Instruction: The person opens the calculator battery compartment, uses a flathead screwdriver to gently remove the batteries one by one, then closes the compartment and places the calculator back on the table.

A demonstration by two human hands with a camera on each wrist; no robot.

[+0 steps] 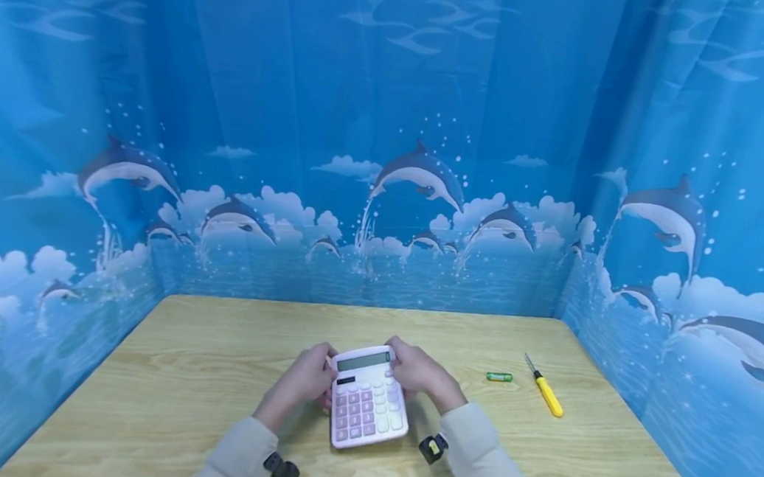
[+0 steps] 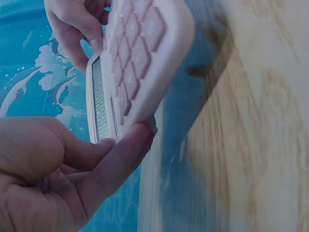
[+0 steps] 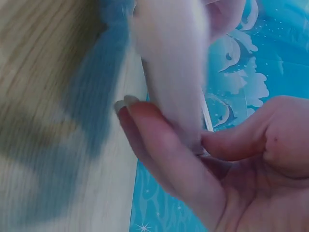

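A pink-and-white calculator [image 1: 371, 397] faces up toward the head camera, its display at the far end. My left hand [image 1: 311, 374] grips its upper left edge, thumb on the front and fingers at the side and beneath. The right hand [image 1: 418, 368] holds the upper right corner, thumb beside the display. In the left wrist view the calculator [image 2: 145, 63] is tilted and lifted off the table, with its shadow below. From the right wrist view, fingers [image 3: 164, 145] support its underside, while the thumb presses the near edge. Most of its back is hidden.
On the wood-grain table [image 1: 215, 338], to the right of the hands, lies a green battery [image 1: 499, 377]. Farther right is a screwdriver [image 1: 547, 394] with a yellow handle, its tip pointing away. A blue dolphin-print curtain [image 1: 364, 119] encloses the back and sides.
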